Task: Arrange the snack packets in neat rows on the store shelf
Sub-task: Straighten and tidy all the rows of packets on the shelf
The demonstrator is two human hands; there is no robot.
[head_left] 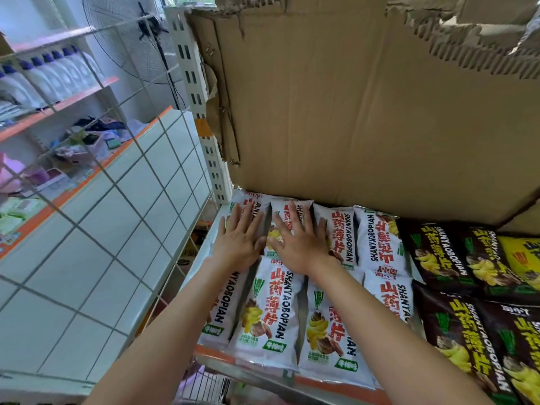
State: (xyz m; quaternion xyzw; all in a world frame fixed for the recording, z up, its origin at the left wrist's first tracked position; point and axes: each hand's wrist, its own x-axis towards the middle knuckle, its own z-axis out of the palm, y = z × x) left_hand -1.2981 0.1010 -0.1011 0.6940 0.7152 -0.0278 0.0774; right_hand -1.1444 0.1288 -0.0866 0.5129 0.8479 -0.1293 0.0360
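While both palms are lying flat, we are pressing our open left hand (238,244) and right hand (302,247) on back-row white packets (377,238), whose long axes are running away from us.

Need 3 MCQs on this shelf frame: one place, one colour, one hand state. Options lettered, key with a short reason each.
1. Where does the left hand rest?
A. on a white packet at the shelf's far left
B. on a dark packet
C. on the cardboard

2. What colour are the packets to the right of the white packets?
A. pink
B. dark brown
C. blue

3. How do the fingers of the right hand lie?
A. curled into a fist
B. pinching a packet's corner
C. straight and spread, flat on the packets

Key:
1 A: the palm lies on the leftmost back-row white packet, below the cardboard.
2 B: the dark brown packets fill the shelf's right side.
3 C: all the fingers lie extended on the packet faces, gripping nothing.
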